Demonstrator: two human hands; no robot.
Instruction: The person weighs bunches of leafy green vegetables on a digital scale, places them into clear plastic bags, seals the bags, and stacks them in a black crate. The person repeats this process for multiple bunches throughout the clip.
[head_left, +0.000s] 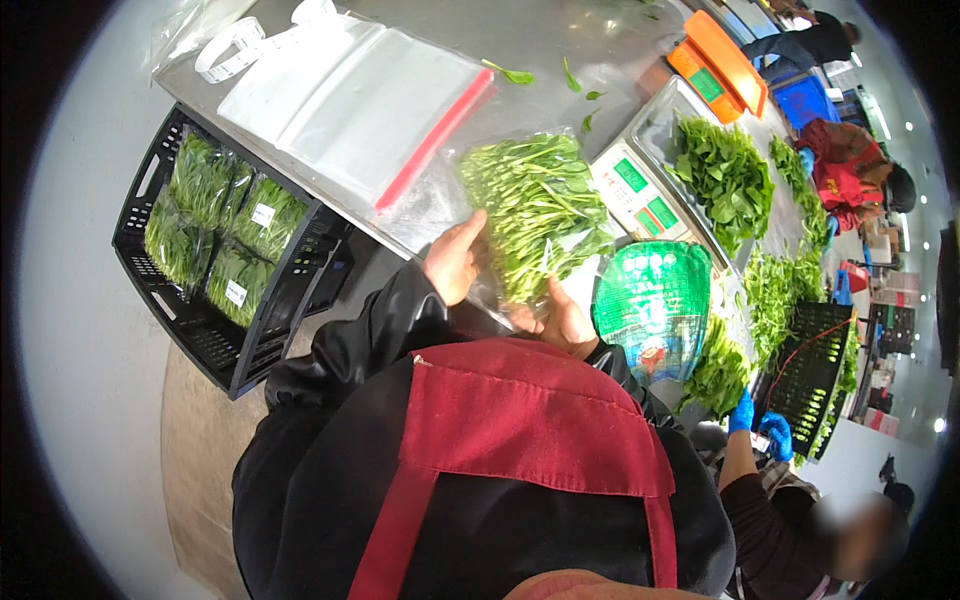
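A clear plastic bag of leafy greens (536, 214) lies on the steel table in front of me, its stem ends towards me. My left hand (455, 259) touches the bag's near left edge with the thumb raised. My right hand (561, 321) holds the bag's near edge, thumb on top and fingers partly hidden beneath the plastic. Beyond my left hand lies a stack of flat clear bags (352, 105) with a red strip along one edge. Right of the filled bag stands a digital scale (645, 199) with loose leafy greens (724, 176) on its pan.
A black crate (251, 360) with several bagged greens stands at the left. A green printed sack (652, 307) lies near my right hand. An orange scale (712, 67), more greens and another black crate (806, 382) are to the right, beside a co-worker's blue-gloved hands (776, 435).
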